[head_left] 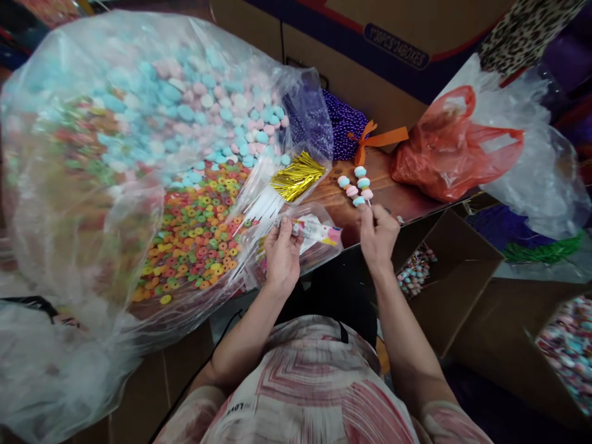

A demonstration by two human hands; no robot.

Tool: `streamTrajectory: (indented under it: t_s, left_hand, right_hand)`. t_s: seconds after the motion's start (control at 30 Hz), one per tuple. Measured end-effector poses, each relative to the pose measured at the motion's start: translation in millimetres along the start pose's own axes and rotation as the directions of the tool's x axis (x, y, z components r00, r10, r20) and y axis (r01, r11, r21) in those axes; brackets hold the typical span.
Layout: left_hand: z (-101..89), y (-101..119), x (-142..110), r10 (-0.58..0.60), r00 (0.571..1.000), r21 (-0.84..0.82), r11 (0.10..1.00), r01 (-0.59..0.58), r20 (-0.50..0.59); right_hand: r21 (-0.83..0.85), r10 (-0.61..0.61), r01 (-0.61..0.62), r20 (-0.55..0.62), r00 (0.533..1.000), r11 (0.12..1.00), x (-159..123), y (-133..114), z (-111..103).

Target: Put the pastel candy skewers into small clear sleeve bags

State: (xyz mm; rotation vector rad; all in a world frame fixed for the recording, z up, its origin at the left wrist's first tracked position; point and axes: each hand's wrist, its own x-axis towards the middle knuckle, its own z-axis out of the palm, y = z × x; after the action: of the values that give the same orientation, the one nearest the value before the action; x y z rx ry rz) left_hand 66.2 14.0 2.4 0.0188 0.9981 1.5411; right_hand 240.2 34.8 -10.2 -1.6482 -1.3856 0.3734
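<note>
My right hand (377, 233) grips the bottom of a candy skewer (356, 185) with pastel blue and pink round sweets threaded on a stick, held upright over the wooden table (393, 194). My left hand (282, 250) pinches a small clear printed wrapper bag (319, 233), which points to the right toward the skewer. Both hands hover at the table's front edge, a hand's width apart.
A huge clear plastic bag (92, 185) of pastel sweets and colourful candy rings (194, 234) fills the left. Gold twist ties (296, 176), purple beads (345, 126), a red plastic bag (444, 151) and cardboard boxes (457, 277) of finished skewers surround the hands.
</note>
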Motion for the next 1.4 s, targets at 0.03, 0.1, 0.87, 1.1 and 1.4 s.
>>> streamTrajectory:
  t_s: [0.03, 0.1, 0.87, 1.1, 1.4]
  left_hand:
    - [0.2, 1.3, 1.7, -0.010, 1.000, 0.000, 1.000, 0.010, -0.006]
    - [0.6, 3.7, 4.2, -0.030, 0.999, 0.009, 1.000, 0.030, -0.020]
    - [-3.1, 7.8, 22.2, -0.048, 0.995, -0.075, 0.996, 0.042, -0.083]
    - [-5.2, 5.6, 18.5, 0.123, 0.991, 0.015, 0.992, -0.122, -0.045]
    - [-7.8, 3.3, 18.9, 0.166, 0.984, 0.049, 0.985, -0.164, -0.058]
  right_hand:
    - [-0.141, -0.030, 0.022, -0.050, 0.998, 0.990, 9.1, 11.6, -0.1]
    - [-0.361, -0.043, 0.014, -0.071, 0.997, 0.933, 24.3, 34.5, 1.9]
    - [-0.026, -0.316, 0.317, 0.042, 0.948, 0.948, -57.7, -3.0, -69.4]
    - [-0.164, -0.490, 0.515, 0.167, 0.855, 0.842, -51.6, -4.6, -81.0]
    - [-0.198, -0.479, 0.502, 0.154, 0.864, 0.842, -59.9, -11.5, -79.6]
